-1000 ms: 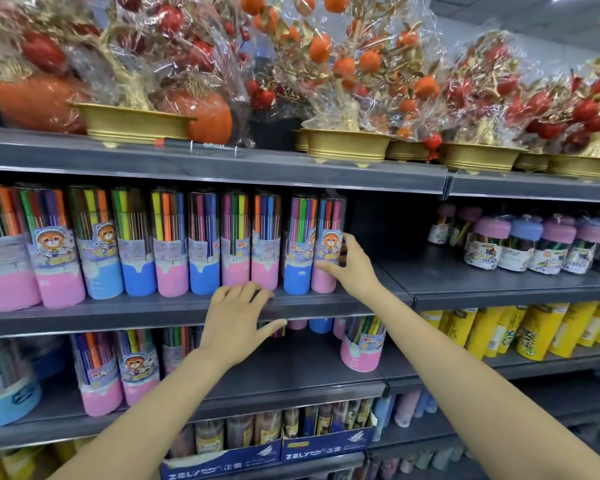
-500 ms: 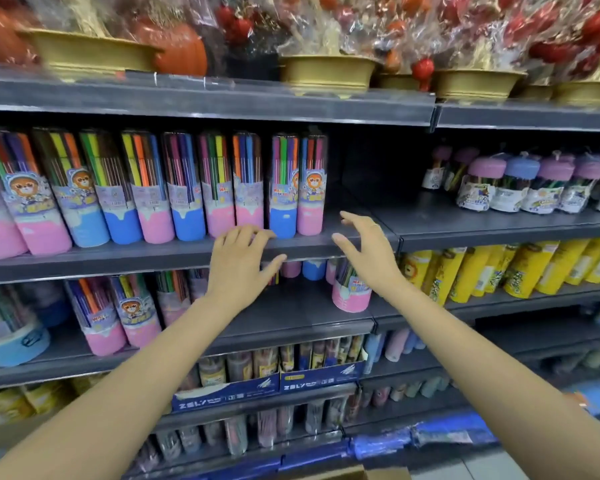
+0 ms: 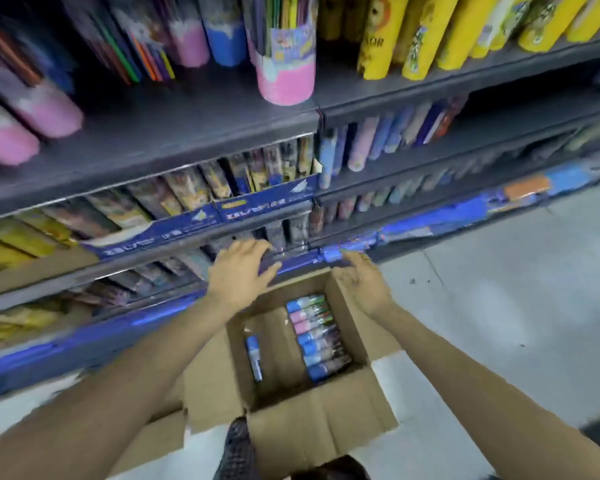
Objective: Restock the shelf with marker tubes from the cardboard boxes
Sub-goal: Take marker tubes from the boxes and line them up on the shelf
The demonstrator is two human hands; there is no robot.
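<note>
Both hands, left hand (image 3: 239, 268) and right hand (image 3: 362, 284), hover empty with loosely spread fingers above the open cardboard box (image 3: 326, 420) of marker tubes (image 3: 317, 336).

Your two forearms bare, no sleeves showing, left hand (image 3: 240, 271) and right hand (image 3: 362, 285) ungloved, dark mesh-patterned footwear (image 3: 235, 448) at frame bottom

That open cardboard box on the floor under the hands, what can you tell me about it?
The cardboard box is plain brown, worn-looking, and stands on the pale floor right in front of the bottom shelf. Its flaps are folded outward, so the top is open. Inside, a row of marker tubes with blue and pink ends lies along the right wall, and a single blue tube lies near the left; the space between looks empty. Both hands, left hand and right hand, hover open above its far edge, holding nothing.
</note>
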